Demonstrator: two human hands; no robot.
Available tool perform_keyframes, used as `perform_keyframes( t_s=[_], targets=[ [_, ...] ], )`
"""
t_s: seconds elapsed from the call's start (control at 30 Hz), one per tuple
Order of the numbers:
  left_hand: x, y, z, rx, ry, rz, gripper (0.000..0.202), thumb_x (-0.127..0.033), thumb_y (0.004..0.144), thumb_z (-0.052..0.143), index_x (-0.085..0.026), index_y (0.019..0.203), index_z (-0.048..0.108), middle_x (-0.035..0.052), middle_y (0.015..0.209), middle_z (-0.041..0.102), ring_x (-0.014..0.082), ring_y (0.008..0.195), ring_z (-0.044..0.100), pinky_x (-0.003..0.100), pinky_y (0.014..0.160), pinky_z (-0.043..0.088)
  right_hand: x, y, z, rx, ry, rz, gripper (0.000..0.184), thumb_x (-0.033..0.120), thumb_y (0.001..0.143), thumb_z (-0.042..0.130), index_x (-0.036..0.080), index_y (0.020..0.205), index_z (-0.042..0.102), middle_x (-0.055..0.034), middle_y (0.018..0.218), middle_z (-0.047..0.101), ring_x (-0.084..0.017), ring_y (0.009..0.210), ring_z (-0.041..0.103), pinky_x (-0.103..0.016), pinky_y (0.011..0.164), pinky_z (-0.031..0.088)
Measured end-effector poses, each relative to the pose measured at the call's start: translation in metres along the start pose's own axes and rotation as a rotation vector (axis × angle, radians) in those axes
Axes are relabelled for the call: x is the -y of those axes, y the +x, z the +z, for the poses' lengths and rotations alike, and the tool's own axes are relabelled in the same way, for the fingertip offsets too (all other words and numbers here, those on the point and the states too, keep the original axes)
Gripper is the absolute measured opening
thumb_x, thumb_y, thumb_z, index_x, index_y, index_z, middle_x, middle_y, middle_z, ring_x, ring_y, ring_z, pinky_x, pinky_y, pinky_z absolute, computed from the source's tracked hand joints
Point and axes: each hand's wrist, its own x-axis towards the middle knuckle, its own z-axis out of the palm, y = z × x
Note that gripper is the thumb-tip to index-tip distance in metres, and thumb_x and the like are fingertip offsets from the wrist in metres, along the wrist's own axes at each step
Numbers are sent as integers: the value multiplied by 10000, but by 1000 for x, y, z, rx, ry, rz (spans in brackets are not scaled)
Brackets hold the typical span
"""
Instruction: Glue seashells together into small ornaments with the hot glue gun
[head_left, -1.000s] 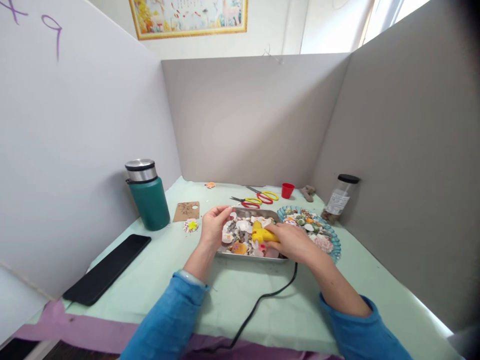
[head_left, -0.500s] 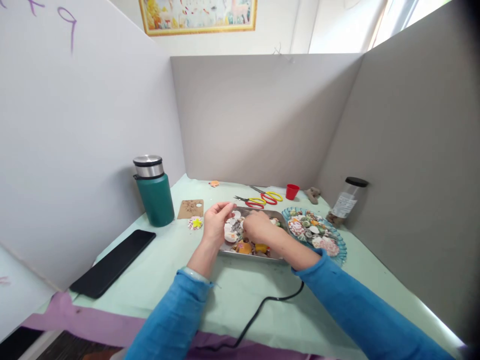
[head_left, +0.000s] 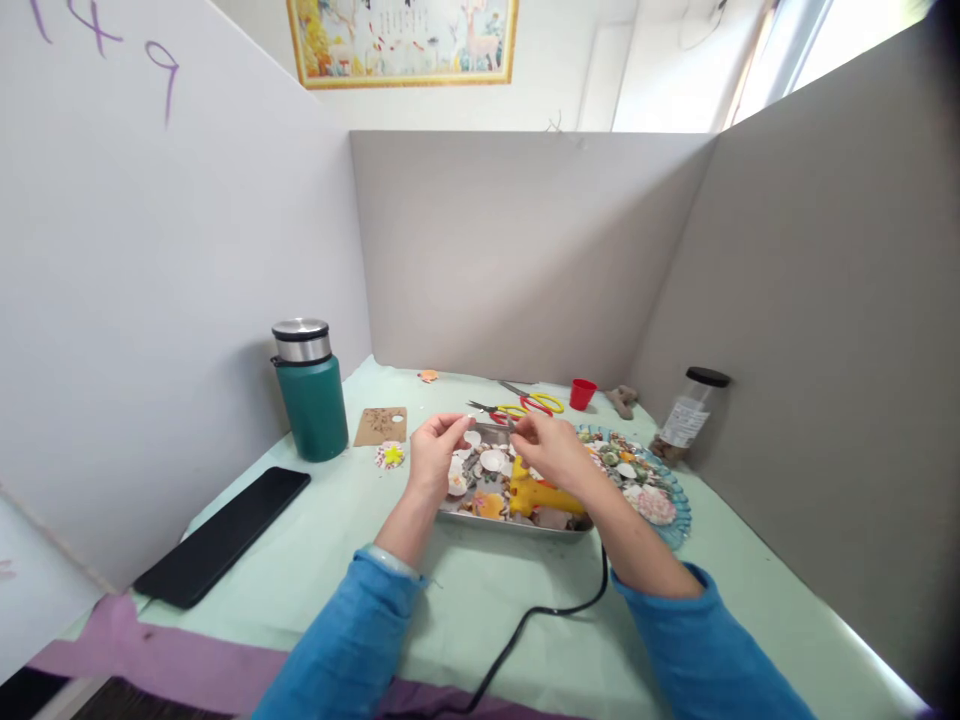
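My left hand (head_left: 433,455) is over the left side of a metal tray (head_left: 480,522), thumb and fingertips pinched on a tiny whitish piece (head_left: 471,420), perhaps a shell. Across from it, my right hand (head_left: 553,452) pinches a small grey piece (head_left: 511,422) whose kind I cannot make out. Between and below the hands, the tray holds white shells (head_left: 493,460), an orange shell-like piece (head_left: 489,504) and a yellow glue gun (head_left: 538,494). A black cord (head_left: 525,625) runs from beneath the tray's right side toward me.
A blue glass plate of shells (head_left: 681,520) stands right of the tray. Behind are scissors (head_left: 544,403) and a red cup (head_left: 582,394). A clear jar (head_left: 686,418) leans right. On the left are a green bottle (head_left: 311,405), a phone (head_left: 225,535) and a brown card (head_left: 380,427).
My right hand has lifted out of the tray's contents, now with a small grey piece in its fingertips. The glue gun has come into fuller view. My left hand keeps its pinch.
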Motion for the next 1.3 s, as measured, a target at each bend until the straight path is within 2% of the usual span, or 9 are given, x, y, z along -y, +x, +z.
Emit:
perform_keyframes(
  t_s=[0.1,0.23,0.33,0.53,0.97,1.3],
  targets=[
    [2,-2,2,34,101,15,300,-338,579,763,-114,749,659,28,685,661,68,493,505,216,527,413,-7,-18,0,-144,284,-29,86,279,804,504,201,794,541,5,662,630,-143,562,575,-242,554,406],
    [4,-5,5,77,193,49,274,-342,606,749,-123,745,661,7,655,639,72,492,509,208,518,405,-6,-30,11,-249,352,-34,135,329,832,510,197,830,538,19,631,592,-126,534,526,-233,540,387],
    [6,-6,6,109,241,86,260,-338,620,743,-124,743,662,12,668,640,78,521,521,208,533,420,-3,-33,17,-239,366,-63,132,312,833,523,190,840,574,-10,731,640,-134,608,562,-231,566,394],
    [11,-7,7,134,287,121,254,-352,630,735,-132,735,664,14,683,642,84,546,528,214,555,440,1,-35,19,-236,341,-40,135,219,829,509,181,896,620,-31,804,671,-150,695,594,-244,629,414],
    [13,-9,8,173,315,168,231,-335,648,729,-136,752,676,31,685,660,110,565,558,225,555,457,3,-35,26,-314,268,-25,69,217,805,547,183,783,603,-6,729,639,-136,646,561,-238,602,386],
    [16,-12,7,200,397,217,182,-314,651,716,-154,738,701,39,698,679,130,592,578,240,586,463,-1,-36,31,-369,118,-92,79,216,814,541,169,791,600,-35,768,629,-156,697,568,-252,658,389]
  ],
)
